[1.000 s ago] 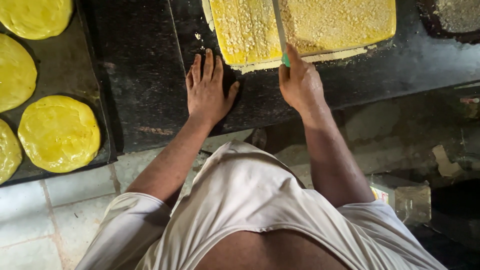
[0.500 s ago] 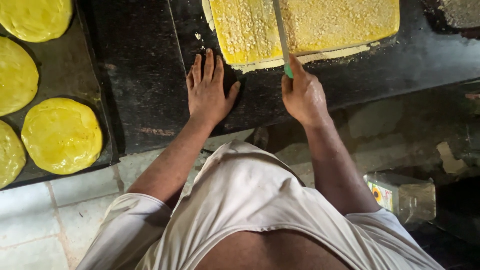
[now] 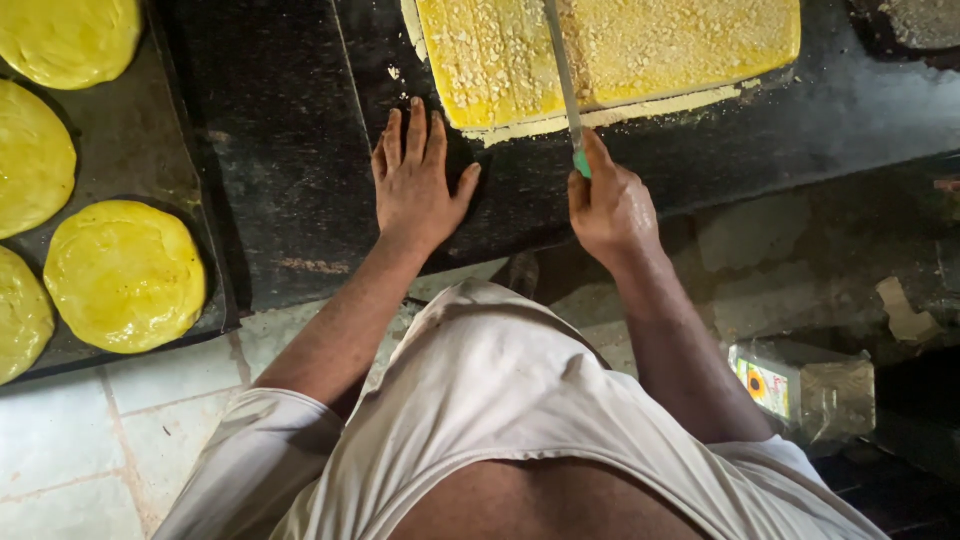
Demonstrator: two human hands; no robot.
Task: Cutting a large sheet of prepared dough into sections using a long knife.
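2 hands work at the dark counter (image 3: pixel 280 150). If the right hand (image 3: pixel 610 205) tilts, the knife (image 3: pixel 562 80) could wander and cut the slab (image 3: pixel 640 50) crooked. Slab lies at 12 o'clock from that hand, which is clamped on the green handle. Left hand (image 3: pixel 415 180) rests flat, fingers apart, with the slab's corner at 1 o'clock.

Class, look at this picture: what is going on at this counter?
A person stands at a dark counter. The right hand grips a green-handled knife, its blade laid across a yellow crumb-topped slab. The left hand rests flat on the counter beside the slab. To the left, a dark tray holds round yellow dough discs.
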